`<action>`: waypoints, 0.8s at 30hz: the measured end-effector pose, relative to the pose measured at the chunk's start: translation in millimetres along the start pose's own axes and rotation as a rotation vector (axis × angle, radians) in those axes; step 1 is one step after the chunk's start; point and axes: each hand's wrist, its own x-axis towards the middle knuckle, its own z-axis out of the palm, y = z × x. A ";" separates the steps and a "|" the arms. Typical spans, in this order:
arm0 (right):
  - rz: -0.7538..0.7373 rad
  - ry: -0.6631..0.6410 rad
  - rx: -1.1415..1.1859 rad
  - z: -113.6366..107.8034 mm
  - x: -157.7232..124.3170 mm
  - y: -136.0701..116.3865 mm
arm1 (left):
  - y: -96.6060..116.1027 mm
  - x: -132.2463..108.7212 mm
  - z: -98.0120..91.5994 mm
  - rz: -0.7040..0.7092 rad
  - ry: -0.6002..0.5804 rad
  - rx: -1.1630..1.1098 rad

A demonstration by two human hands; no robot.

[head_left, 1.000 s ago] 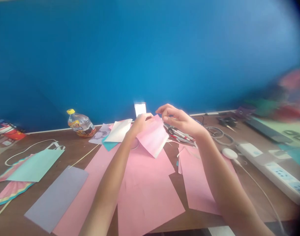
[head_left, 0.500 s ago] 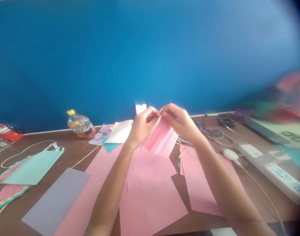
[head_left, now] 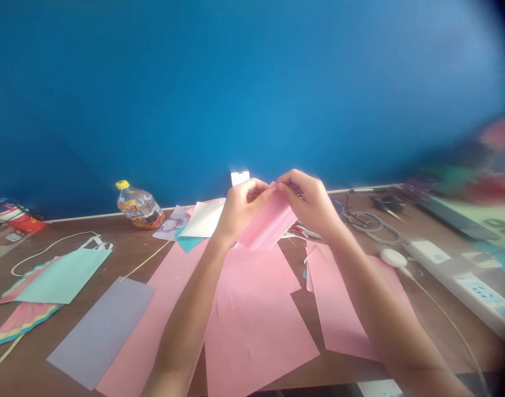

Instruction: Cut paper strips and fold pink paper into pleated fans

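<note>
A piece of pink paper (head_left: 267,223) with lengthwise folds or bands is held up above the table, tilted toward me. My left hand (head_left: 242,209) pinches its upper edge between thumb and fingers. Right beside it, my right hand (head_left: 304,198) pinches the same edge, the fingertips of both hands nearly touching. Below the hands lie large sheets of pink paper (head_left: 256,325). Another pink sheet (head_left: 339,325) lies under my right forearm. The far side of the held paper is hidden.
At left are a purple sheet (head_left: 103,331), a mint-green sheet (head_left: 66,275) and a bottle with a yellow cap (head_left: 139,207). White and teal papers sit behind my left hand, near a phone (head_left: 240,177). A power strip (head_left: 463,275) and cables (head_left: 372,229) occupy the right.
The pink paper has tipped, so less of its pale banded face shows. Both hands keep their pinch close together. The view has shifted slightly.
</note>
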 end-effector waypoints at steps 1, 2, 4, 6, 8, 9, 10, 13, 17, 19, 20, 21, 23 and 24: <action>0.013 0.010 0.012 1.0 -0.5 -0.4 | 0.6 -0.4 0.1 0.000 0.011 0.003; 0.029 0.020 0.025 2.0 -1.1 -0.9 | 1.5 -0.9 0.3 0.002 0.021 0.004; 0.073 0.033 0.054 4.1 -2.4 -2.0 | 4.0 -1.9 1.0 0.002 0.039 0.006; 0.113 0.037 0.089 5.9 -3.6 -3.1 | 6.0 -2.7 1.7 -0.001 0.052 0.007; 0.132 0.051 0.134 6.9 -4.2 -3.9 | 6.9 -3.3 2.0 -0.006 0.056 0.013; 0.135 0.057 0.155 6.9 -4.3 -4.1 | 6.9 -3.5 2.1 -0.006 0.057 0.017; 0.136 0.059 0.171 6.7 -4.2 -4.2 | 6.9 -3.8 2.1 -0.004 0.057 0.023; 0.136 0.022 0.181 5.2 -3.8 -3.8 | 6.9 -4.4 1.9 0.008 0.052 0.035; 0.139 0.001 0.151 3.9 -3.2 -1.7 | 7.8 -4.9 3.1 0.011 0.038 0.035; 0.140 0.004 0.122 3.7 -3.1 -0.4 | 7.4 -4.9 4.4 -0.003 0.031 0.031; 0.138 0.004 0.108 3.7 -3.0 0.1 | 7.0 -4.9 5.3 -0.011 0.031 0.031; 0.136 0.005 0.096 3.8 -3.0 0.4 | 6.3 -4.9 6.1 -0.017 0.032 0.031; 0.133 0.010 0.086 4.1 -2.9 0.7 | 5.1 -4.9 7.6 -0.021 0.037 0.035; 0.132 0.015 0.088 4.2 -2.8 0.5 | 4.7 -5.0 8.2 -0.020 0.039 0.037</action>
